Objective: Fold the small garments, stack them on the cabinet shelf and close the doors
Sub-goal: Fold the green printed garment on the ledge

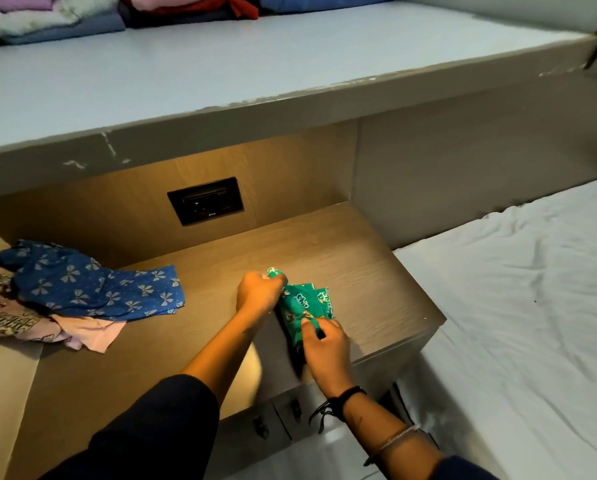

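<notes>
A small green printed garment (305, 301) lies on the wooden cabinet top (359, 265). My left hand (259, 294) pinches its far corner, and my right hand (325, 344) grips its near edge. Left of them lies a blue garment with pale bow prints (92, 282), partly covering a pink printed garment (30, 327). On the pale shelf (221, 67) above, folded clothes (124, 12) are stacked at the far left.
A black wall socket (206, 200) is set in the wooden back panel. Cabinet doors with small knobs (295, 408) show below the top's front edge. A bed with a white sheet (532, 306) fills the right side.
</notes>
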